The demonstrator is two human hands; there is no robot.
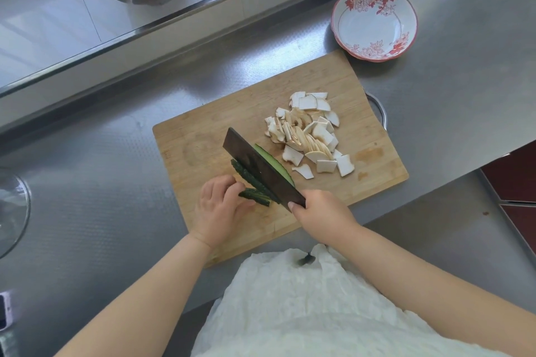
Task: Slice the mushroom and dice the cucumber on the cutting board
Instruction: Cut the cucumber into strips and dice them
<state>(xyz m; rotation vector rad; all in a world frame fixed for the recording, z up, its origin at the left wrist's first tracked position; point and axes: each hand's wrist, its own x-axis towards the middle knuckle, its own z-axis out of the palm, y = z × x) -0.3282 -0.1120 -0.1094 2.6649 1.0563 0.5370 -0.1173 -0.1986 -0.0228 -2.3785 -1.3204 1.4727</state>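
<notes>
We have the mushroom slices (pixel 310 136) already heaped at the centre-right of the cutting board (pixel 203 136), so the cucumber (pixel 255 182) at frame centre is our work now. Our right hand (pixel 319 213) has its grip closed round the cleaver (pixel 258 166), blade lengthwise among the strips. Our left hand (pixel 220 203) pins the strips, fingers curled. They lie close to the edge: a rolling strip could, we judge, bring the blade onto a fingertip.

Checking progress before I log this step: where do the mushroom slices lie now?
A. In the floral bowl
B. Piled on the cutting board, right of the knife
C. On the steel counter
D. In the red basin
B: the mushroom slices sit heaped on the cutting board right of the knife; the floral bowl holds none.
</notes>
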